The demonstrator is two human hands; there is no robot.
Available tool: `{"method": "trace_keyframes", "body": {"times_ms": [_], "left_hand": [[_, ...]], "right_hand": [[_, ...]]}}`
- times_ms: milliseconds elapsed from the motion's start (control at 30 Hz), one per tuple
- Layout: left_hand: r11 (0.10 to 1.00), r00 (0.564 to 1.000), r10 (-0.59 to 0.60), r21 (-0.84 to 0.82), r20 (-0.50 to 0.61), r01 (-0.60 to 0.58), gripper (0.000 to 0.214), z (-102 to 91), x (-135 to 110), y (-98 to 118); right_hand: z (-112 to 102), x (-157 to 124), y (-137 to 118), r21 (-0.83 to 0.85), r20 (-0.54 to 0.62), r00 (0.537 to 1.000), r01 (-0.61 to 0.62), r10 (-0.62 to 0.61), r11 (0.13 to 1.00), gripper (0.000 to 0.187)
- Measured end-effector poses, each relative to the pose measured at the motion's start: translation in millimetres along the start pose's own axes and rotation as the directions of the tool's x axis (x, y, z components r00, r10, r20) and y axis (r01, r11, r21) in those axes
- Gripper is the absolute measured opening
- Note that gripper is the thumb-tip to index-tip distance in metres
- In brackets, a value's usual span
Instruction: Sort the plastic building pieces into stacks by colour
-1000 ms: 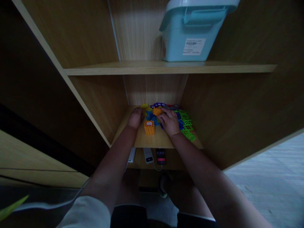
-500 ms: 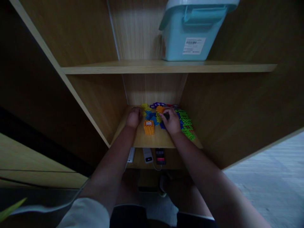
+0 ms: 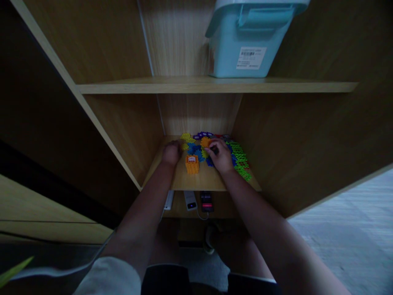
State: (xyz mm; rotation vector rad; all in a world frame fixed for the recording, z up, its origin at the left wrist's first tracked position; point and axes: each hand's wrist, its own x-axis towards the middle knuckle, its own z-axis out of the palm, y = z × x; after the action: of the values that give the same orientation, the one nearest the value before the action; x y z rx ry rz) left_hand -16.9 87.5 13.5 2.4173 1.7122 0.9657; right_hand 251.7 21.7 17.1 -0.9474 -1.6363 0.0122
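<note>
On a wooden shelf board lie toothed, gear-like plastic pieces. My right hand point(image 3: 221, 155) is closed, its thumb and fingers bent together at the edge of an orange toothed piece point(image 3: 205, 142). Beneath that are a yellow-green piece point(image 3: 204, 153) and several blue pieces point(image 3: 193, 150). My left hand point(image 3: 172, 153) is curled by the yellow pieces point(image 3: 186, 137); its fingertips are hidden, and whatever they hold cannot be made out. Between my forearms stands an upright block of stacked orange pieces point(image 3: 192, 164) with a pale patch on top.
Green pieces point(image 3: 241, 162) line the right side, with purple pieces point(image 3: 203, 135) at the back. Overhead, a light-blue lidded bin point(image 3: 242, 45) sits on the upper shelf point(image 3: 184, 87). Below the board are a phone point(image 3: 206, 201) and a white device point(image 3: 190, 200). Side walls enclose the compartment.
The orange toothed piece at my right fingertips has shifted very slightly to the left. Both hands stay in nearly the same places, and the whole view has moved a little.
</note>
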Motion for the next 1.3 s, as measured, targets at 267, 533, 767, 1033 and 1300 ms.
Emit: {"method": "trace_keyframes", "body": {"times_ms": [267, 533, 767, 1033, 1300], "left_hand": [[0.998, 0.972, -0.032, -0.057, -0.233, 0.02, 0.019, -8.1, -2.3, 3.8], [0.987, 0.944, -0.088, -0.155, -0.316, 0.04, 0.019, -13.6, -5.1, -0.5], [0.982, 0.939, -0.1, -0.185, -0.328, 0.04, 0.018, -10.1, -4.0, -2.0], [0.979, 0.936, -0.104, -0.203, -0.336, 0.036, 0.017, -10.5, -4.0, -2.8], [0.976, 0.935, -0.108, -0.216, -0.337, 0.035, 0.016, -12.9, -5.5, -0.1]], "right_hand": [[-1.2, 1.2, -9.2, -0.108, -0.008, 0.998, 0.053, -0.054, 0.993, 0.003], [0.4, -0.2, -3.2, -0.146, -0.008, 0.997, 0.078, -0.08, 0.986, 0.015], [-1.2, -0.1, -4.3, -0.138, 0.004, 0.998, 0.069, -0.069, 0.988, 0.019], [3.8, -4.3, 4.1, -0.058, -0.099, 0.991, -0.099, 0.093, 0.993, 0.016], [-1.8, -1.8, 5.3, -0.048, -0.098, 0.991, -0.099, 0.094, 0.994, 0.019]]}}
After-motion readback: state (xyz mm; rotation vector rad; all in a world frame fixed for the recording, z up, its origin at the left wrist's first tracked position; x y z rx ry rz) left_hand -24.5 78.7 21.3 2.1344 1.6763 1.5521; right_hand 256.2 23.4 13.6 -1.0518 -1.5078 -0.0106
